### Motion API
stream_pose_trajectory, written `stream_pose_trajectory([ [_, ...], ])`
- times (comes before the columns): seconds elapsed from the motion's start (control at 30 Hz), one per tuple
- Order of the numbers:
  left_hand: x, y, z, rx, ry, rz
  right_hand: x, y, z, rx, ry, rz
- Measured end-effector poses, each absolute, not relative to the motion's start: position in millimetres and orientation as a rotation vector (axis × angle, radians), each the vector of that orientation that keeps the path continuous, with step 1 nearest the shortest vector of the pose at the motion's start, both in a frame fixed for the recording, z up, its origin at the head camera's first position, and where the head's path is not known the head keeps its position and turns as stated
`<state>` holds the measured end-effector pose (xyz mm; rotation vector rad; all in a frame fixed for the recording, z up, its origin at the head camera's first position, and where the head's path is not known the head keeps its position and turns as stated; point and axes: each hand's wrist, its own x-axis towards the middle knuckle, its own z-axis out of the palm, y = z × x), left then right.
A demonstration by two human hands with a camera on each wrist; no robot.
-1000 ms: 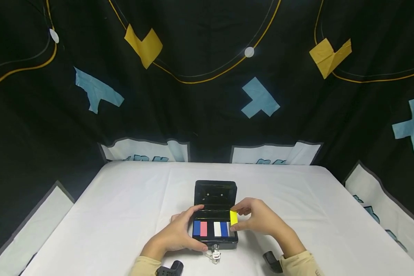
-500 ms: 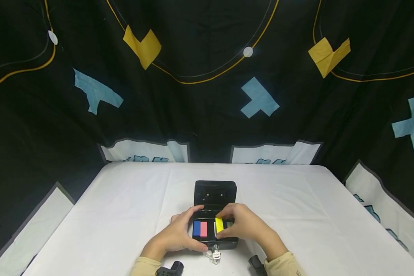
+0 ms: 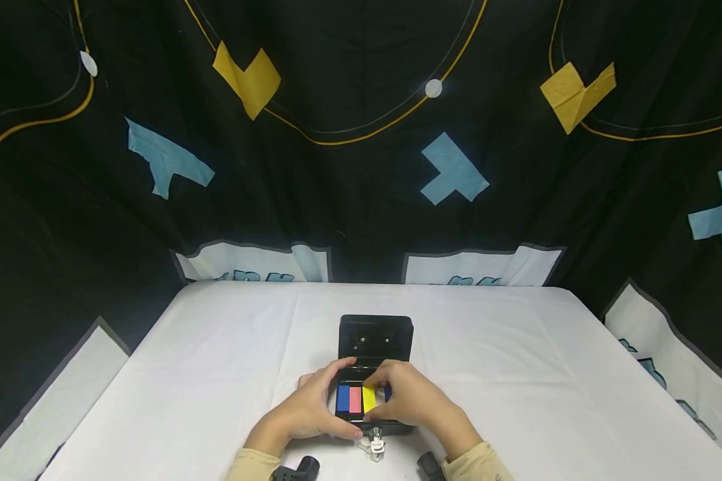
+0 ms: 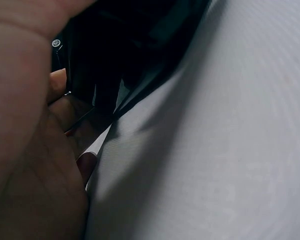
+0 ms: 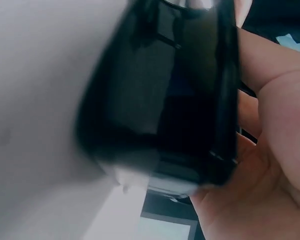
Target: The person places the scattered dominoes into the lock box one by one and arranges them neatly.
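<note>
A small black metal box (image 3: 376, 336) stands on the table with its lid raised at the back. My left hand (image 3: 305, 409) holds its left side, thumb at the front and fingertips near the hinge. Inside, a blue block (image 3: 343, 398) and a pink block (image 3: 355, 399) lie side by side at the left. Between thumb and fingers my right hand (image 3: 418, 399) pinches a yellow block (image 3: 369, 399) just right of the pink one. Slivers of a white block and another blue block (image 3: 388, 393) show behind the right hand. The right wrist view shows the box's dark outer side (image 5: 140, 100).
Keys (image 3: 376, 445) hang from the lock at the box's front. A white cloth covers the table (image 3: 216, 354). Behind it hangs a dark curtain (image 3: 361, 200) with yellow and light-blue patches.
My right hand has carried the yellow block leftward, from the box's right edge across the white and blue blocks to beside the pink one. The left hand stays on the box.
</note>
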<state>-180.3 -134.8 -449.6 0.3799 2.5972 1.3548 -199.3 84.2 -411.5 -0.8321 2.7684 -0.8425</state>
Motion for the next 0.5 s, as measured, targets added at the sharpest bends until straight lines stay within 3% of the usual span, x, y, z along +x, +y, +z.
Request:
stream_pose_trajectory([
  [0.5, -181.1, -135.8, -450.6, 0.410, 2.595, 1.364, -198.8, 77.2, -416.6, -0.826, 2.851, -0.687],
])
